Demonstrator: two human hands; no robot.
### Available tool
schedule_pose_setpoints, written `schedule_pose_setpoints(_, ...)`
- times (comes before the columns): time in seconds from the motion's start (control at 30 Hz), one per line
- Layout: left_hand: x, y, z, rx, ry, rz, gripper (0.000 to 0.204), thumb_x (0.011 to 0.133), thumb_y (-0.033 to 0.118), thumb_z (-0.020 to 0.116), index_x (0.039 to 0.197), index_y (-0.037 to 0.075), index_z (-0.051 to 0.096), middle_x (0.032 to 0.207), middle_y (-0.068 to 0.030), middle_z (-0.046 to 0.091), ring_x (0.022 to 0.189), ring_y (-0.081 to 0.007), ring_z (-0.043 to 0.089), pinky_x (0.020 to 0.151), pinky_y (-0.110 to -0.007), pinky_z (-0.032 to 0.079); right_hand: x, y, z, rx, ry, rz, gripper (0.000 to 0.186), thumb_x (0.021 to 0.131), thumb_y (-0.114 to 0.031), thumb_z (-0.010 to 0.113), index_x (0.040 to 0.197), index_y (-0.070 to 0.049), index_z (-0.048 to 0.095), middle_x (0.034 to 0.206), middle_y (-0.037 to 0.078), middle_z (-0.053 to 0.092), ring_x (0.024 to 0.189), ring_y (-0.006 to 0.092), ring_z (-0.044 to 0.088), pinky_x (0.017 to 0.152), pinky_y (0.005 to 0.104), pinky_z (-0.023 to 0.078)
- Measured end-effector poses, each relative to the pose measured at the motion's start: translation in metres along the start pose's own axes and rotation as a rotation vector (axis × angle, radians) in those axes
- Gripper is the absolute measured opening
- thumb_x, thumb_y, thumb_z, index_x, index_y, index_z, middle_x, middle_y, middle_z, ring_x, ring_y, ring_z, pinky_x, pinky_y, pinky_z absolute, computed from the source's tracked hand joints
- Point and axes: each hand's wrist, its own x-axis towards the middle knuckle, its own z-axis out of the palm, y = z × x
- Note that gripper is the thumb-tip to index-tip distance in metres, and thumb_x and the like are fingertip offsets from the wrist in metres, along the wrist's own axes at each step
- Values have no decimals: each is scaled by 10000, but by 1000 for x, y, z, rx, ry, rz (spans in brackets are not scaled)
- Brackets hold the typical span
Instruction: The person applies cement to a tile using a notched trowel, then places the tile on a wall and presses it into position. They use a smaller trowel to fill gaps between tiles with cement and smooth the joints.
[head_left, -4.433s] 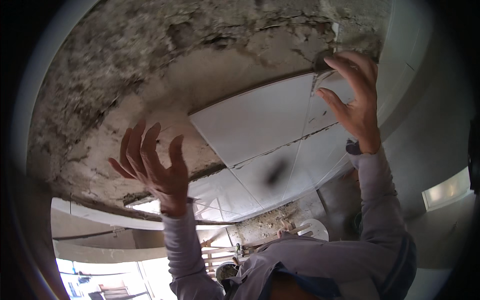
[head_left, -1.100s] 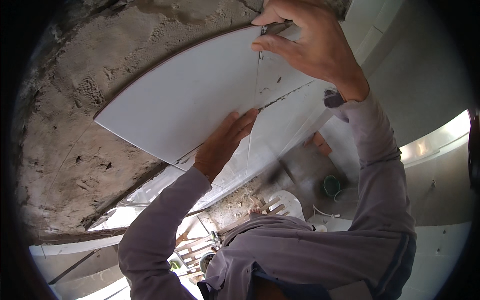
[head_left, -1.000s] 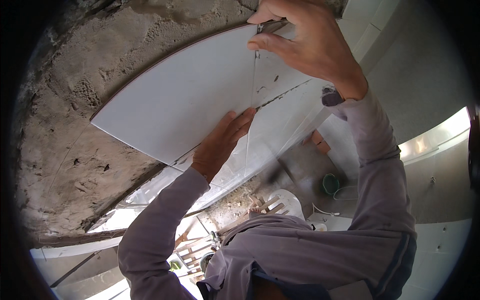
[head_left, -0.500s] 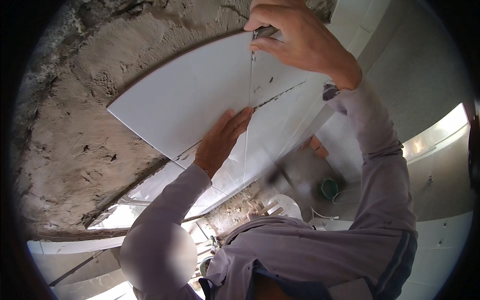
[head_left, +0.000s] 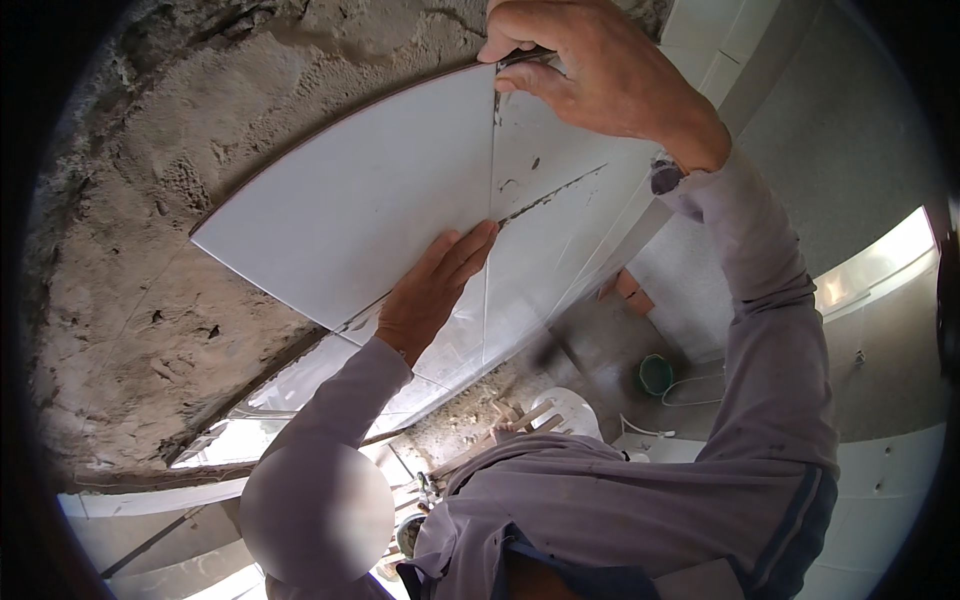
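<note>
A large white wall tile lies against the rough mortar wall, its upper edge bowed by the lens. My left hand rests on the tile's lower edge, fingers stretched out along the joint with the row below. At the top corner, my right hand bends over the upper edge, thumb and fingers pinched at the upright joint between this tile and the adjoining white tile. A dark thin edge shows between those fingers; I cannot tell what it is. Grey smears mark the adjoining tile and the joint.
Bare mortar covers the wall on the left. Down on the floor are a green bucket, a white round bucket with wooden pieces by it, and orange-brown blocks. A bright opening lies at the right.
The tile and both hands appear slightly further left in the picture, along with the wall around them. My left hand stays on the tile's lower edge, my right at the top joint.
</note>
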Motion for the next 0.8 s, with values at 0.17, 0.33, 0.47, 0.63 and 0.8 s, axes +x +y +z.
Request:
schedule_pose_setpoints(0.17,0,5,7,-18,50,-66,572,967,277,471,1510,158,335,1614,51,188,1502,-132,80,1229,-336,73,4,-2,0,6,17,-14,201,763,-6,717,767,-87,533,754,26,448,764,186,449,742,350,307)
schedule_pose_setpoints(0.33,5,27,1,-22,60,-203,625,919,319,511,1505,159,361,1589,23,287,1489,-159,174,1220,-423,72,-1,-2,1,-8,87,-55,204,700,-2,771,764,-49,583,787,67,522,781,230,526,765,373,394)
schedule_pose_setpoints(0.47,-4,72,-13,-420,-17,-333,760,871,417,609,1525,173,309,1598,-18,266,1486,-181,187,1219,-435,74,-5,-30,8,-31,189,97,155,739,-53,743,771,-42,592,794,94,561,766,270,554,705,400,430)
schedule_pose_setpoints(0.63,-68,116,-23,-842,-71,-690,867,866,533,608,1535,101,263,1598,-172,220,1492,-343,156,1171,-611,65,-59,-54,45,-147,338,182,351,816,-101,748,1156,-50,679,1114,90,642,1051,261,582,902,356,456)
schedule_pose_setpoints(0.8,-98,100,-2,-792,39,-1005,822,893,460,612,1508,26,281,1594,-242,180,1498,-400,90,1072,-739,-76,-121,-147,155,70,263,450,637,926,-185,587,1472,38,346,1511,216,339,1417,353,277,1124,480,254)
